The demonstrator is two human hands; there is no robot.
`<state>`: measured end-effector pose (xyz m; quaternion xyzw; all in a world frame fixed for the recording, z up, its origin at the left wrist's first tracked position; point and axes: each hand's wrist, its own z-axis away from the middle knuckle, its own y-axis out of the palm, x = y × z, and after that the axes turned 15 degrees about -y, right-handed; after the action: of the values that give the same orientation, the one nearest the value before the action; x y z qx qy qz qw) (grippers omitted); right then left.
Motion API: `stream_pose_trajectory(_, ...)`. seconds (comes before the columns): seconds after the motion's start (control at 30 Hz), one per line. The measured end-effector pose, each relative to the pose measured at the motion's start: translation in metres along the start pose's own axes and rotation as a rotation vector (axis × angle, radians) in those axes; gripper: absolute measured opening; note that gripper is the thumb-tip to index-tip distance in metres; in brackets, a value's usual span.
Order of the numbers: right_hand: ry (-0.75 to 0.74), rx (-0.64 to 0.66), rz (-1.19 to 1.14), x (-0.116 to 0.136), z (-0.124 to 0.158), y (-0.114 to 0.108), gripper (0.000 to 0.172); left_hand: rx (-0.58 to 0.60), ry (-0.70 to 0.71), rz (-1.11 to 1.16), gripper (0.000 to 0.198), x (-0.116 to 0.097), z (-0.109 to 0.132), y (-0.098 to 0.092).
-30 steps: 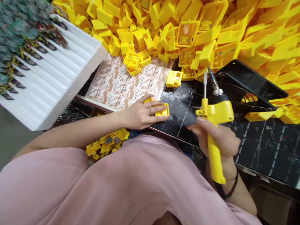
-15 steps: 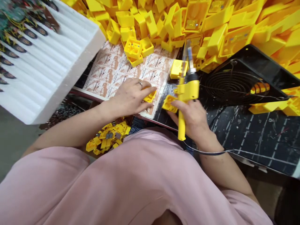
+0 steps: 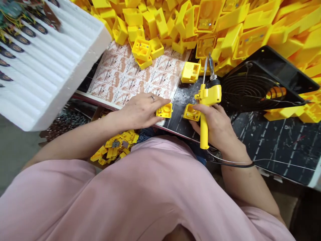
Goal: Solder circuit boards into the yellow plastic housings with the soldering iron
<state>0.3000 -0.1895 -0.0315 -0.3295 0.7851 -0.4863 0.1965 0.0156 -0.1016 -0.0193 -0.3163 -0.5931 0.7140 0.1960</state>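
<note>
A small open yellow plastic case (image 3: 167,111) sits at the table's front edge, gripped between the thumb and fingers of my left hand (image 3: 140,110). My right hand (image 3: 217,125) is closed round the grip of a yellow soldering gun (image 3: 208,97), whose metal tip and thin feed tube point away from me. Another open yellow case (image 3: 191,113) is at the thumb and fingers of that same hand, left of the grip. Beyond the gun's left side lies a yellow case with a perforated face (image 3: 190,72).
A large heap of yellow cases (image 3: 185,20) fills the back. At right stands a black fan (image 3: 250,83). Printed sheets (image 3: 120,80) cover the table's left part. A white foam tray (image 3: 62,63) holds wired circuit boards. Below the edge are yellow pieces (image 3: 115,145).
My right hand has moved right with the soldering gun and the case beside it. My left hand has shifted slightly down, and its case has moved a little right and shows more of its inside.
</note>
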Motion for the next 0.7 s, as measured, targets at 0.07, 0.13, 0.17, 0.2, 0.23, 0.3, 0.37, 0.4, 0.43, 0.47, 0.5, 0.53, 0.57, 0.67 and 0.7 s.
stream_pose_trajectory(0.07,0.033,-0.014,0.113,0.006,-0.001,0.002,0.028,0.002,0.026,0.004,0.052,-0.009,-0.002,0.002)
stream_pose_trajectory(0.13,0.064,-0.034,0.2,0.014,0.0,-0.001,0.03,-0.01,0.068,0.021,0.052,-0.015,-0.008,0.003)
stream_pose_trajectory(0.17,0.075,-0.049,0.223,0.017,0.001,-0.004,0.034,-0.033,0.069,0.027,0.054,-0.014,-0.013,0.001)
stream_pose_trajectory(0.2,0.083,-0.066,0.226,0.018,0.002,-0.007,0.038,-0.07,0.041,0.03,0.057,-0.009,-0.019,-0.001)
stream_pose_trajectory(0.23,0.084,-0.084,0.205,0.018,0.003,-0.01,0.043,-0.123,-0.024,0.029,0.061,0.0,-0.027,-0.005)
stream_pose_trajectory(0.3,0.057,-0.1,0.105,0.012,0.002,-0.013,0.05,-0.248,-0.239,0.018,0.067,0.027,-0.046,-0.014)
stream_pose_trajectory(0.37,-0.009,-0.066,-0.015,0.004,-0.001,-0.009,0.048,-0.302,-0.436,0.014,0.069,0.057,-0.065,-0.019)
stream_pose_trajectory(0.4,-0.047,-0.048,-0.069,0.0,-0.003,-0.005,0.045,-0.288,-0.481,0.018,0.066,0.07,-0.073,-0.02)
stream_pose_trajectory(0.43,-0.075,-0.028,-0.111,-0.002,-0.005,-0.001,0.042,-0.269,-0.495,0.026,0.063,0.079,-0.08,-0.018)
stream_pose_trajectory(0.47,-0.091,-0.012,-0.132,-0.004,-0.006,0.004,0.039,-0.249,-0.476,0.042,0.059,0.083,-0.083,-0.015)
stream_pose_trajectory(0.5,-0.096,-0.005,-0.131,-0.004,-0.008,0.009,0.037,-0.235,-0.435,0.064,0.056,0.082,-0.083,-0.011)
stream_pose_trajectory(0.53,-0.094,-0.005,-0.108,-0.004,-0.008,0.012,0.036,-0.229,-0.383,0.09,0.055,0.076,-0.081,-0.006)
stream_pose_trajectory(0.57,-0.09,-0.014,-0.069,-0.002,-0.008,0.015,0.035,-0.231,-0.325,0.121,0.053,0.067,-0.075,-0.001)
stream_pose_trajectory(0.67,-0.06,-0.058,0.049,0.004,-0.007,0.018,0.034,-0.182,-0.127,0.224,0.046,0.028,-0.053,0.005)
stream_pose_trajectory(0.7,-0.042,-0.062,0.054,0.006,-0.007,0.018,0.034,-0.16,-0.078,0.254,0.045,0.017,-0.046,0.004)
